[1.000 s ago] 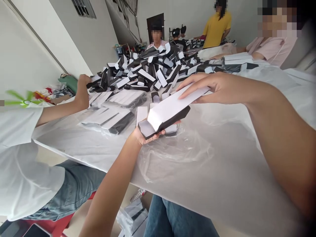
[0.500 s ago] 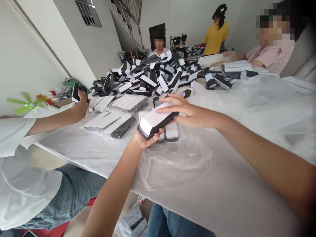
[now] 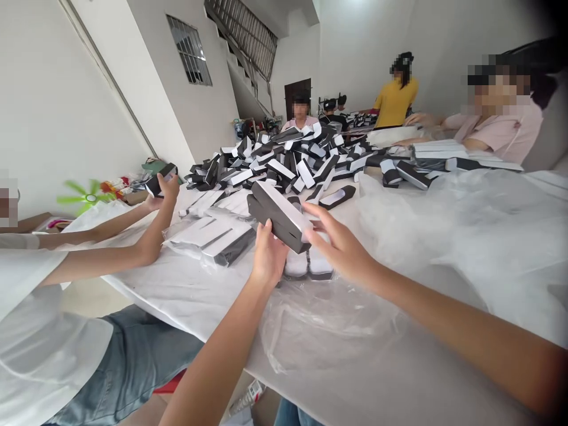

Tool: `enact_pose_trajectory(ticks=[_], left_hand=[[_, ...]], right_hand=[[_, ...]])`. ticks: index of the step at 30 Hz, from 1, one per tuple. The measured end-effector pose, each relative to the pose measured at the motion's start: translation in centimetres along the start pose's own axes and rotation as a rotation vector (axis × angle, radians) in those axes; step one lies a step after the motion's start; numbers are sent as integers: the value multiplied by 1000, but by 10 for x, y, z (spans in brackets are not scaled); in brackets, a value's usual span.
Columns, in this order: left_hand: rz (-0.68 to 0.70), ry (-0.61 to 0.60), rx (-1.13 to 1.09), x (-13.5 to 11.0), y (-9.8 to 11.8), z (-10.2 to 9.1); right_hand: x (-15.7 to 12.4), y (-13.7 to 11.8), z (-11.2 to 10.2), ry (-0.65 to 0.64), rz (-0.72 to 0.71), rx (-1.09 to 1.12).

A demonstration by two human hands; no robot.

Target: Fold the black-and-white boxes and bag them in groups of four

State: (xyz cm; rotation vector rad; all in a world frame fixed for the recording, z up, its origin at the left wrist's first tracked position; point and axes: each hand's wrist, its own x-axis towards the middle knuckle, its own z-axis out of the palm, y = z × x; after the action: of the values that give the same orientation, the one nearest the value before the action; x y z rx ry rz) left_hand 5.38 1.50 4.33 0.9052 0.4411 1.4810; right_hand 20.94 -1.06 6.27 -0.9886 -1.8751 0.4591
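A long black-and-white box (image 3: 284,214) is raised over the table, tilted, its dark side and a white strip facing me. My left hand (image 3: 270,254) grips its lower left side, thumb on the dark face. At the box's right end, my right hand (image 3: 339,241) holds on with thumb and curved fingers. Directly beneath lie more white-topped boxes (image 3: 296,264) with clear plastic around them, partly hidden by my hands. A loose black box with a pale window (image 3: 338,197) rests just beyond my right fingers.
A large heap of black-and-white boxes (image 3: 266,160) covers the table's far side. Plastic-wrapped packs (image 3: 208,234) lie left; crumpled clear plastic (image 3: 479,219) spreads right. A co-worker's hands (image 3: 166,186) hold a box at left. Other people sit or stand around the tables.
The box in my hands has turned from white face up to dark side toward me. My right hand has moved from its top to its right end. The view has tilted up.
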Motion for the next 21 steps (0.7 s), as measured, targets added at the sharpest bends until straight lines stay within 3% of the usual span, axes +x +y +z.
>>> enact_pose_trajectory(ticks=[6,13,21], left_hand=[[96,-2,22,-2,-1,-5],[154,30,173,-2,-1,-5],[168,3,156,-2,5,-5]], right_hand=[[4,16,6,-91,204,181],[8,41,9,-160,235,361],[5,34,9,-186,136,302]])
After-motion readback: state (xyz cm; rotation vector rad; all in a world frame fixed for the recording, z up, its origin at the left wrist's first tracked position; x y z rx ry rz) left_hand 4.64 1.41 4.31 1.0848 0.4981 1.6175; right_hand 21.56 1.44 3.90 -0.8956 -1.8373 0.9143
